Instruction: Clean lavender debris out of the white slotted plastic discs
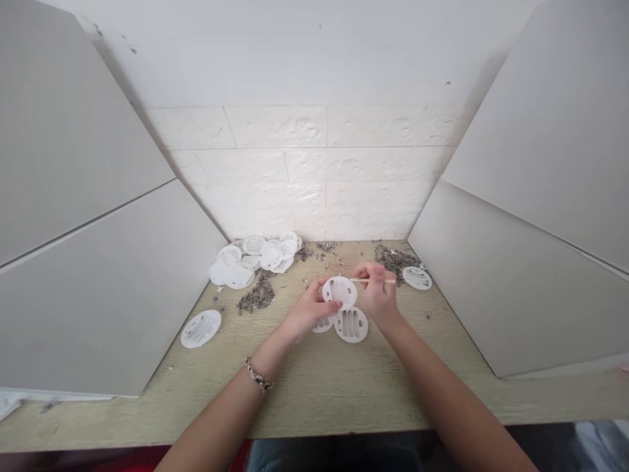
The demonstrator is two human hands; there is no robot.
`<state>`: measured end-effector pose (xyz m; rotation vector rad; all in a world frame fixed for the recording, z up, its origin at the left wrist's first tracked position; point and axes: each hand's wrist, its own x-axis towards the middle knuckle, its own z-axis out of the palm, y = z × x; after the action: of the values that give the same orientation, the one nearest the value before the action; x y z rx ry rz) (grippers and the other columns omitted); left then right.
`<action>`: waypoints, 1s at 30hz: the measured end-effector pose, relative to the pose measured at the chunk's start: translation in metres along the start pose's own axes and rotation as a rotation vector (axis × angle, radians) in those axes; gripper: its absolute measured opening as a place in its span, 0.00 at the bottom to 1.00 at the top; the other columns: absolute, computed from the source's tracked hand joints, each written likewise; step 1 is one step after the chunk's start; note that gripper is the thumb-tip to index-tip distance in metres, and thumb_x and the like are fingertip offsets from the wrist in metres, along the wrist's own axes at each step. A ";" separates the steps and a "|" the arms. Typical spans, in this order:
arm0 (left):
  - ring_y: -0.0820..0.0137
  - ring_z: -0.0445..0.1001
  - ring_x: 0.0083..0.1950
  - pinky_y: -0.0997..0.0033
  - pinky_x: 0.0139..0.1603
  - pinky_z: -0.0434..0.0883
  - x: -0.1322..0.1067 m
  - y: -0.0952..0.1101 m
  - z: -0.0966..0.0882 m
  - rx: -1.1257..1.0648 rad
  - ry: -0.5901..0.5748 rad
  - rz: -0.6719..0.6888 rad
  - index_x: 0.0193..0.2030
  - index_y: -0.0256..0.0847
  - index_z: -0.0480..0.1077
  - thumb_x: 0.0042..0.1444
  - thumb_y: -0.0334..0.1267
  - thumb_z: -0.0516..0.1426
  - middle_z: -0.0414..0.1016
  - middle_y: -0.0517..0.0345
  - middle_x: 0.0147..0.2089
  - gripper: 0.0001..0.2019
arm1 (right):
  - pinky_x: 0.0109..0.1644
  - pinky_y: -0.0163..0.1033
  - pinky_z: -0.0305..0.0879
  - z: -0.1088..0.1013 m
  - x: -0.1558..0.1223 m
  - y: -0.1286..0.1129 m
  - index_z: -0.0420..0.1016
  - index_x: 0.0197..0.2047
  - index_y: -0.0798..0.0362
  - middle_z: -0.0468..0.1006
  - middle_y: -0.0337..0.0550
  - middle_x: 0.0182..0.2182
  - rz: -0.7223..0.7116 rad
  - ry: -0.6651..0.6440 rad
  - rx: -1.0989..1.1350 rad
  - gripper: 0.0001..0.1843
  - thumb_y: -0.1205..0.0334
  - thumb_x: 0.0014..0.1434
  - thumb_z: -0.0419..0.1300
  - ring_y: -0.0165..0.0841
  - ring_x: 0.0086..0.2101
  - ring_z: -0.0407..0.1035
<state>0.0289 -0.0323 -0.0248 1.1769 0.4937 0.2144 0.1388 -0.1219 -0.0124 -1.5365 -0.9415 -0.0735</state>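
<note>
My left hand (pixel 310 308) is closed on the edge of a round white plastic disc (pixel 344 292) with small slots, thumb on its near face. In my right hand (pixel 378 292) is a thin pale stick (pixel 390 281), pinched between the fingers, its left end close to the disc's right rim. Just below the held disc, another white disc (pixel 351 325) with ribbed grooves lies on the table. A further grooved disc (pixel 323 324) is partly hidden under my left hand. Small dark metal pieces (pixel 393 261) are heaped behind my right hand.
White discs (pixel 236 269) are piled at the back left, with another heap of small metal pieces (pixel 256 293) before them. Single discs lie at the left (pixel 201 328) and right (pixel 417 278). Grey panels (pixel 147 282) flank the wooden table (pixel 304 400); a white brick-patterned wall (pixel 304 164) stands behind.
</note>
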 end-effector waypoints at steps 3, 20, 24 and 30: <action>0.77 0.68 0.31 0.78 0.32 0.66 -0.003 0.003 0.002 0.003 -0.006 -0.060 0.48 0.39 0.58 0.34 0.35 0.65 0.70 0.59 0.34 0.32 | 0.19 0.30 0.52 0.006 0.001 0.001 0.65 0.20 0.58 0.63 0.40 0.13 0.336 -0.103 0.124 0.31 0.38 0.53 0.42 0.25 0.15 0.56; 0.77 0.70 0.33 0.78 0.36 0.68 -0.001 -0.002 0.000 -0.068 -0.063 -0.038 0.50 0.40 0.63 0.36 0.34 0.65 0.73 0.57 0.36 0.31 | 0.19 0.29 0.51 0.019 -0.004 0.009 0.64 0.19 0.58 0.62 0.37 0.12 0.355 -0.097 0.069 0.28 0.41 0.52 0.46 0.23 0.15 0.54; 0.78 0.71 0.33 0.79 0.36 0.68 0.000 -0.004 0.000 -0.064 -0.087 -0.028 0.49 0.42 0.65 0.37 0.35 0.64 0.73 0.58 0.37 0.29 | 0.19 0.29 0.51 0.020 -0.005 0.011 0.63 0.19 0.58 0.62 0.36 0.12 0.321 -0.058 0.053 0.27 0.42 0.53 0.46 0.23 0.15 0.55; 0.78 0.71 0.33 0.79 0.37 0.68 0.000 -0.005 -0.001 -0.047 -0.066 -0.035 0.49 0.43 0.66 0.36 0.36 0.65 0.74 0.59 0.37 0.29 | 0.20 0.29 0.52 0.023 -0.008 0.015 0.64 0.19 0.57 0.63 0.37 0.13 0.321 -0.059 0.035 0.27 0.42 0.53 0.46 0.24 0.16 0.57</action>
<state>0.0276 -0.0333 -0.0294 1.1248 0.4483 0.1560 0.1320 -0.1044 -0.0343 -1.6461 -0.7278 0.2167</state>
